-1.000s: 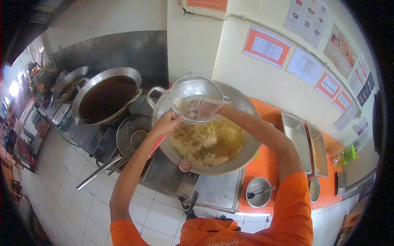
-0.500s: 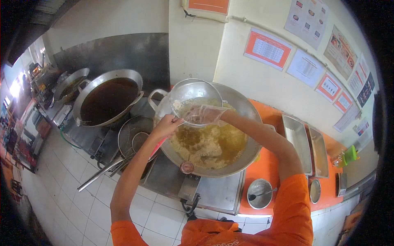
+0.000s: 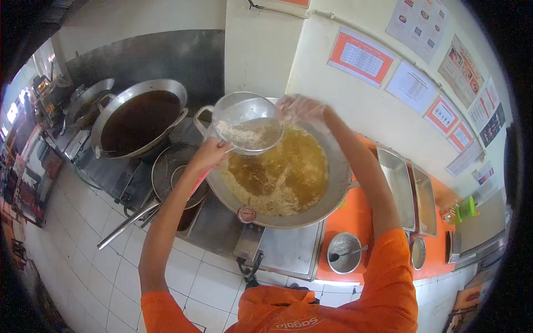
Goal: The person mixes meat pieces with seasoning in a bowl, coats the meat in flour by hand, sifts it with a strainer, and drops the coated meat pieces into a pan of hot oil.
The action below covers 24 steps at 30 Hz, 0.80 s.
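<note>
A metal bowl (image 3: 251, 106) with pale batter and liquid in it is held above a large wok (image 3: 272, 221). My left hand (image 3: 212, 152) grips the bowl's near left rim. Inside the wok is yellow, foamy oil (image 3: 300, 166) with pale bits spread over it. My right hand (image 3: 302, 108), in a clear plastic glove, is at the bowl's right rim over the far side of the wok; blur hides how its fingers lie. A round dial thermometer (image 3: 246, 214) sits at the wok's near rim.
To the left are a wok of dark oil (image 3: 145, 121), a smaller pan (image 3: 89, 108) and a long-handled strainer (image 3: 173, 166). On the orange counter (image 3: 355, 219) at right stand a bowl with a spoon (image 3: 344, 261), metal trays (image 3: 395, 183) and a green container (image 3: 467, 207).
My right hand has come out of the bowl, moving up and right to its rim. The bowl and my left hand have shifted left, uncovering more of the oil.
</note>
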Available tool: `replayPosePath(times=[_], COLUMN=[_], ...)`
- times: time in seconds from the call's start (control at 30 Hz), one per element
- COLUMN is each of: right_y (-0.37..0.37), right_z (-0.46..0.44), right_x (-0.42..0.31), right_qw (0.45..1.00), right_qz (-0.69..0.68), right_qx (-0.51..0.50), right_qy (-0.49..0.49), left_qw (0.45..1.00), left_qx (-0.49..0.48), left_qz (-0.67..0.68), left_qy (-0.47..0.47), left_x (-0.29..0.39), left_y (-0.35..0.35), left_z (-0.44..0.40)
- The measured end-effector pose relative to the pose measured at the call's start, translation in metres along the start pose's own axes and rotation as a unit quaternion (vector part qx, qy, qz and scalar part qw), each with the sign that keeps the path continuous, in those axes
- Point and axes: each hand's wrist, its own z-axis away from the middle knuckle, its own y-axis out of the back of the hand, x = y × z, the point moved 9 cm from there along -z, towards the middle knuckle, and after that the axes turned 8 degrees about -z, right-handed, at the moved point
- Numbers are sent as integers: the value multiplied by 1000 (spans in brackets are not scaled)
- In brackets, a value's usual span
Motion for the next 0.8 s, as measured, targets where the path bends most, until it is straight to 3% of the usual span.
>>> replayPosePath(times=[0.07,0.13,0.2,0.27,0.3,0.37,0.4,0.57,0.67,0.73,0.8], right_y=[28,49,40,37,48,31,25,97,115,111,108], right_z=[13,14,22,51,64,70,80,63,67,84,105], right_x=[17,99,124,164,206,214,214,280,190,94,26], right_qw=[994,991,958,933,934,864,799,930,987,930,915], right_qz=[-90,-29,189,206,36,303,423,359,136,341,343], right_qx=[36,-39,-133,-120,-53,-167,-220,7,65,52,82], right_qy=[-55,-123,-169,-270,-351,-366,-367,-80,-48,-122,-195], left_qw=[1000,1000,999,998,998,999,998,998,997,998,998], left_qx=[10,9,47,59,51,46,42,33,35,22,6], left_qz=[12,16,8,4,5,-10,-26,-23,-47,-51,-35], left_qy=[-7,-11,-23,-27,-25,-26,-28,-51,-48,-40,-45], left_x=[-4,-8,2,3,-3,-5,-6,-8,7,16,29], left_y=[8,12,16,17,15,16,13,-1,2,1,-7], left_z=[0,0,7,10,6,1,0,-6,5,9,14])
